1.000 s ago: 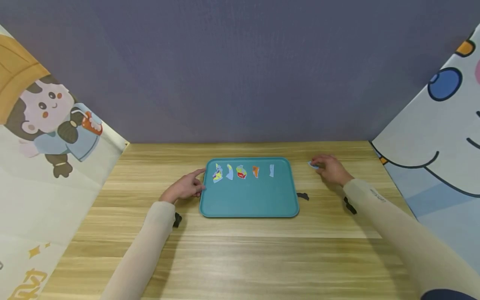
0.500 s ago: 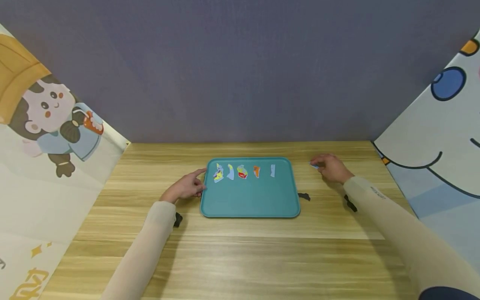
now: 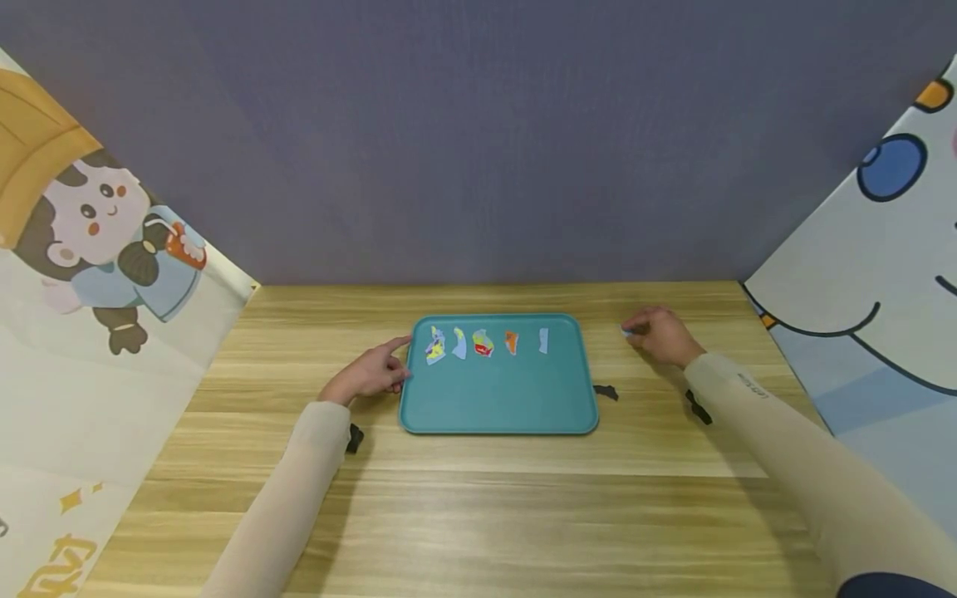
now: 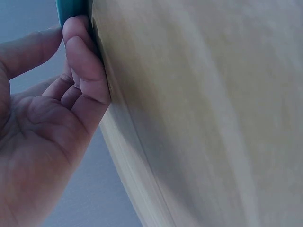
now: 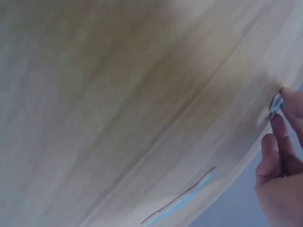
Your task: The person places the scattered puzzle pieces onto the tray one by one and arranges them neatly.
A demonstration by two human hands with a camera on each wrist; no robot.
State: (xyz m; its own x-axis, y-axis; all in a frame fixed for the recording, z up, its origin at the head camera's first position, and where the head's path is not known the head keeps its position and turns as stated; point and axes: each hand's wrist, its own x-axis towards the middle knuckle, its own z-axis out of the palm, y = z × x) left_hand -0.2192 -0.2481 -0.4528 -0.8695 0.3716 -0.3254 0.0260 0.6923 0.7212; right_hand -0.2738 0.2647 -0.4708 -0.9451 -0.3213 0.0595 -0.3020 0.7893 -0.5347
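My left hand (image 3: pixel 370 371) grips the left rim of a teal tray (image 3: pixel 508 403); the left wrist view shows the thumb and curled fingers at the tray's edge. Several irregular paper-like pieces lie in a row on the tray. They include a yellow-and-purple piece (image 3: pixel 435 347), a red-and-yellow piece (image 3: pixel 483 344), an orange piece (image 3: pixel 512 342) and a pale blue strip (image 3: pixel 543 340). Right of the tray, my right hand (image 3: pixel 661 336) pinches a small light blue piece (image 5: pixel 275 105) between thumb and fingertips, close over the table. Most of that piece is hidden by the fingers.
A thin light blue strip with a dark edge (image 5: pixel 182 198) shows on the wood table (image 3: pixel 478 515) in the right wrist view. A flat dark piece (image 3: pixel 606 391) lies beside the tray's right rim. A grey wall (image 3: pixel 478 166) stands behind, with cartoon-printed panels at both sides.
The light blue piece has turned and drawn slightly right in my right fingers, so less of it shows. My left hand stays at the tray's rim; the row of pieces is unchanged.
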